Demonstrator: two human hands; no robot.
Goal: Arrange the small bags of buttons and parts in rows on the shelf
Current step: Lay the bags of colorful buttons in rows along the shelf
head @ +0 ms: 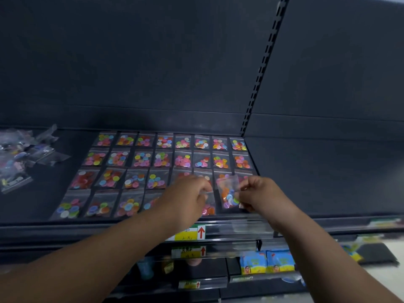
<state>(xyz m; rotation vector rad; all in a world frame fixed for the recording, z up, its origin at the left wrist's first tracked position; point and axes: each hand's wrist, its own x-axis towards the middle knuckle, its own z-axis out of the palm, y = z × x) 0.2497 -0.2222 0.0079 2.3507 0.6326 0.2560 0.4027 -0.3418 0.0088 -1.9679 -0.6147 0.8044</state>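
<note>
A bag [228, 193] is pinched by the right hand [259, 194], just over the front row. Beyond both hands four rows [142, 159] are laid, nearly full. The left hand [188, 199] is curled beside the bag; its hold cannot be told. Far to its left a pile [19, 158] is not yet sorted.

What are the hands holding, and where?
The right hand pinches a button bag by its right edge. The left hand seems to pinch a second bag by its top.

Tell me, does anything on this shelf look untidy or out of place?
Yes. The pile of bags at the left end of the shelf lies jumbled and overlapping, unlike the neat rows beside it.
</note>
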